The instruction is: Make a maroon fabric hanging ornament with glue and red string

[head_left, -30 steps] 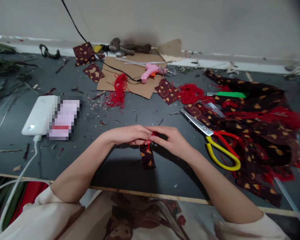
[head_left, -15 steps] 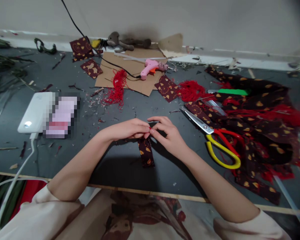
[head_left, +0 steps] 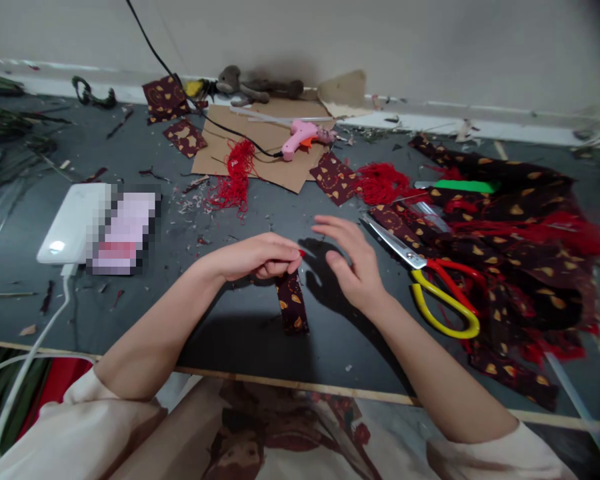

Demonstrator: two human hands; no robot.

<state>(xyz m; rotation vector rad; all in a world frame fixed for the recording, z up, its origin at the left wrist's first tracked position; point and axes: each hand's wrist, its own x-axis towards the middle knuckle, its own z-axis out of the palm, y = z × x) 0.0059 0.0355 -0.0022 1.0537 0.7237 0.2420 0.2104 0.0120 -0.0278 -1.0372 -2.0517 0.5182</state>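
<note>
My left hand [head_left: 260,257] is closed in a pinch, and a small red piece [head_left: 301,253] pokes out at the fingertips; too little shows to tell its kind. Just below those fingers a dark maroon fabric strip [head_left: 293,305] with gold leaf shapes extends toward the table's front edge, its upper end hidden by the hand. Whether the strip is joined to the red piece, I cannot tell. To the right, my right hand [head_left: 353,263] is raised with fingers apart and holds nothing. Scissors [head_left: 420,267] with red and yellow handles lie partly open to its right.
Patterned fabric [head_left: 535,200] and red threads are heaped at the right. A pink glue gun [head_left: 300,137] rests on cardboard [head_left: 275,175], beside a red thread bundle [head_left: 237,170]. On the left lie a white power bank [head_left: 73,223] with a cable and a phone [head_left: 125,233].
My right hand has let go of the red piece and moved right and slightly up, its fingers spreading. My left hand keeps its pinch in nearly the same place.
</note>
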